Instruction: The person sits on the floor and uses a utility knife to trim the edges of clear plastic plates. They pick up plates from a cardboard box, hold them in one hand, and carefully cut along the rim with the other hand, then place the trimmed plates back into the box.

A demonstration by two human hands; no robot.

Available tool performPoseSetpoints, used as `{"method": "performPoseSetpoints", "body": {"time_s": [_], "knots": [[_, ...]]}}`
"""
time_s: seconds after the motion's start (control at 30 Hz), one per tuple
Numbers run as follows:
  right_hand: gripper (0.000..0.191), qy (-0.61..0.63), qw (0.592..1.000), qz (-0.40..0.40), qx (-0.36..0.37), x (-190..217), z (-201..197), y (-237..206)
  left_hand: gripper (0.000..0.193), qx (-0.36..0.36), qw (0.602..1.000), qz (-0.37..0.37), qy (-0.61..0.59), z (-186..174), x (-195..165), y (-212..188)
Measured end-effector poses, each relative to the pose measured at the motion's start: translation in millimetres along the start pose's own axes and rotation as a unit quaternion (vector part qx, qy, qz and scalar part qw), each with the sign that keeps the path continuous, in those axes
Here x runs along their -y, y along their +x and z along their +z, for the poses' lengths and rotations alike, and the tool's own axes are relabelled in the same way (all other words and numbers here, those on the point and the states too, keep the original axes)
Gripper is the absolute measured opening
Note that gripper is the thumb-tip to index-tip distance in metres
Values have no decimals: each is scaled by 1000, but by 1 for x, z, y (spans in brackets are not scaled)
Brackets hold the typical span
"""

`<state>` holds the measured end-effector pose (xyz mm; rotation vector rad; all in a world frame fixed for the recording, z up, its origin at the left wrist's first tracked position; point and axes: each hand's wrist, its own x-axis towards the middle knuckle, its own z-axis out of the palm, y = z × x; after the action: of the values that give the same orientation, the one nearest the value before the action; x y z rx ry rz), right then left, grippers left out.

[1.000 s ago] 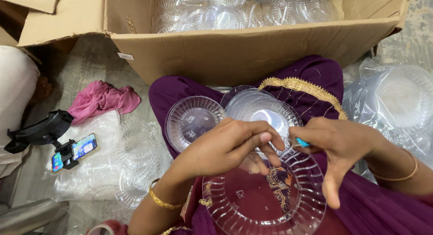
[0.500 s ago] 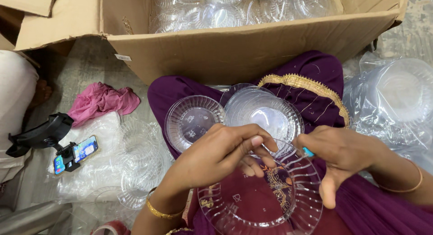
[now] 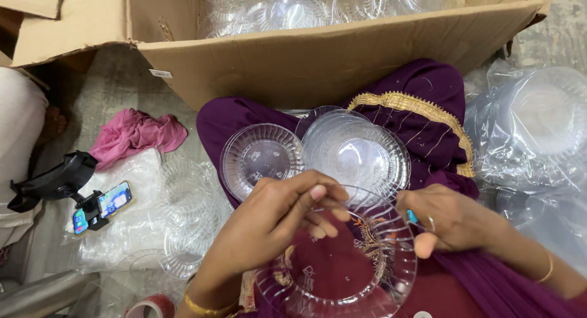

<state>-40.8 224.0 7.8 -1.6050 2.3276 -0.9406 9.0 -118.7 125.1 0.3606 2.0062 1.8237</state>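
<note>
A clear plastic plate (image 3: 342, 275) with a ribbed rim lies over my lap, on purple and maroon cloth. My left hand (image 3: 275, 217) pinches its far rim with fingertips together. My right hand (image 3: 449, 220) grips the right side of the rim, a small blue thing showing at its fingers. Just beyond the hands, a single clear plate (image 3: 260, 156) and a stack of clear plates (image 3: 358, 150) rest on the purple cloth.
A large cardboard box (image 3: 330, 55) full of clear plates stands ahead. Bagged plates (image 3: 532, 128) lie at the right, more bagged plates (image 3: 183, 214) at the left. A pink cloth (image 3: 137, 135), a phone on a black holder (image 3: 92, 205) and a tape roll (image 3: 150, 307) sit left.
Both hands and the held plate have slipped a little lower and closer to me. My right hand has curled in tighter on the rim.
</note>
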Motion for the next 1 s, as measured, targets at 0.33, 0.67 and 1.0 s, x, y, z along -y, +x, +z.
{"method": "performPoseSetpoints", "body": {"time_s": [0.33,0.67,1.0], "knots": [[49,79,994,-81,-10,19,44,-5,36,-131,987,-50,-83,6,26,-30],[41,387,843,243,-283,22,-1,34,39,-290,954,49,-52,9,44,-10],[26,288,849,355,-265,42,11,53,41,-215,971,99,-2,12,41,3]]}}
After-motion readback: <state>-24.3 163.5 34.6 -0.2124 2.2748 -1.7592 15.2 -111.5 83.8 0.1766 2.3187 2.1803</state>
